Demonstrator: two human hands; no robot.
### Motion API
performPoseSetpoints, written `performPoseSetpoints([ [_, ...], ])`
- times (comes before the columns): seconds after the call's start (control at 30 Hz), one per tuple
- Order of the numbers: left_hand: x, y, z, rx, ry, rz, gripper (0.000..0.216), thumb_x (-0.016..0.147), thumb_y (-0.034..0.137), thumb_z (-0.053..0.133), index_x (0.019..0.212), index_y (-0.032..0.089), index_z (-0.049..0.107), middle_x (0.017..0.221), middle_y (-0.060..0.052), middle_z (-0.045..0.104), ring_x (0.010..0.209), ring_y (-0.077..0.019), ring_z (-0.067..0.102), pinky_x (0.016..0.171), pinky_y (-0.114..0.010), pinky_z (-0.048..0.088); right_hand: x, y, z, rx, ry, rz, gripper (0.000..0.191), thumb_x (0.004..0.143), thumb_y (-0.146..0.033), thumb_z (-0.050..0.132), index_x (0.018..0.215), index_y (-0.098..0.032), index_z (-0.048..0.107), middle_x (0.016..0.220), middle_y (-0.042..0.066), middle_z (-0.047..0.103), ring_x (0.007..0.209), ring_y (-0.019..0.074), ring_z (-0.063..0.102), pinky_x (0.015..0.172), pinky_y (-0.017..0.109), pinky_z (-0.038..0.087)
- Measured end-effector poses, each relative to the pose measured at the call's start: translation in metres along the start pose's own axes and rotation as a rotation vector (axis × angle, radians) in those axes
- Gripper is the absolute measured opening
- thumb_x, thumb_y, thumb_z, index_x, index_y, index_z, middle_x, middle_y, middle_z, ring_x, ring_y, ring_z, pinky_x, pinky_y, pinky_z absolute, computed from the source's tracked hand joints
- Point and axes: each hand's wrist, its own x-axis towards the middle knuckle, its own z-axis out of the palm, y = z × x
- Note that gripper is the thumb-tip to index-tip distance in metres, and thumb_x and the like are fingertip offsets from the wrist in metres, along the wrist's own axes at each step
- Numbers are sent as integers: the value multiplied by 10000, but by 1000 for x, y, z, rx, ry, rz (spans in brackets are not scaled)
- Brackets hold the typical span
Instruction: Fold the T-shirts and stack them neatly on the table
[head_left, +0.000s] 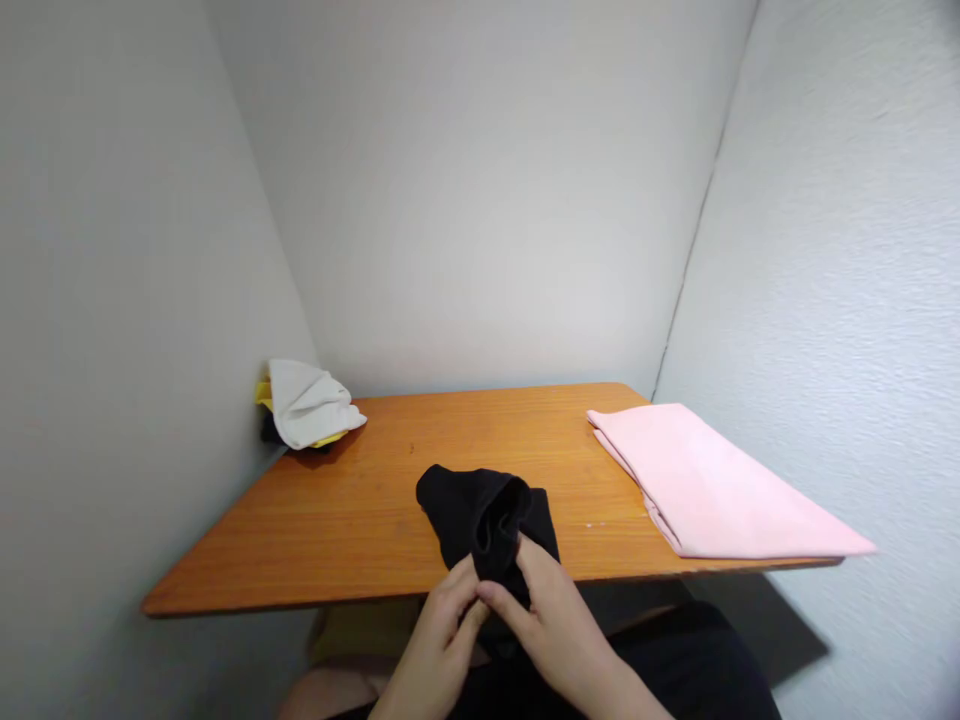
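A crumpled black cloth lies at the near edge of the wooden table and hangs over it toward me. My left hand and my right hand meet at its near end, below the table edge. Both pinch the black fabric with closed fingers, thumbs touching close together.
A folded pink cloth lies on the right side of the table, against the right wall. A bundle of white cloth over something yellow and dark sits in the far left corner. Walls close in on three sides.
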Motion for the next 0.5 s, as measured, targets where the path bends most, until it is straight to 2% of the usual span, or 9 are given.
performPoseSetpoints([
  [0.1, -2, 5, -7, -23, 40, -20, 373, 928, 494, 479, 1079, 225, 689, 1237, -86, 639, 1219, -249, 535, 1086, -355, 395, 4, -8, -10, 81, -31, -61, 300, 970, -291, 515, 1263, -256, 572, 1224, 57, 608, 1154, 215, 548, 1035, 350, 420],
  [0.27, -5, 5, 0, -113, 216, -122, 565, 862, 578, 547, 1276, 195, 580, 1378, -113, 552, 1318, -267, 463, 1138, -395, 338, 3, -26, -21, 149, -88, -102, 320, 957, -226, 540, 1259, -306, 611, 1355, 34, 526, 1246, 194, 484, 1072, 310, 393],
  [0.37, -9, 3, 11, -141, 321, -135, 635, 783, 620, 622, 1236, 175, 607, 1362, -133, 565, 1306, -303, 478, 1128, -425, 355, -3, -35, -21, 95, -128, -145, 397, 975, -185, 457, 1346, -303, 536, 1423, 44, 460, 1322, 196, 409, 1122, 335, 339],
  [0.43, -16, 2, 15, -130, 381, -114, 602, 763, 608, 652, 1202, 196, 631, 1337, -115, 588, 1292, -303, 493, 1111, -411, 385, -8, -37, -22, 64, -152, -187, 397, 982, -186, 426, 1355, -284, 518, 1404, 53, 479, 1327, 198, 406, 1126, 339, 337],
  [0.5, -25, 3, 11, -130, 511, -139, 553, 793, 595, 624, 1208, 230, 627, 1314, -86, 606, 1277, -283, 511, 1076, -382, 428, -11, -35, -27, 38, -75, -210, 314, 990, -221, 414, 1251, -254, 586, 1302, 63, 560, 1250, 204, 486, 1077, 328, 394],
])
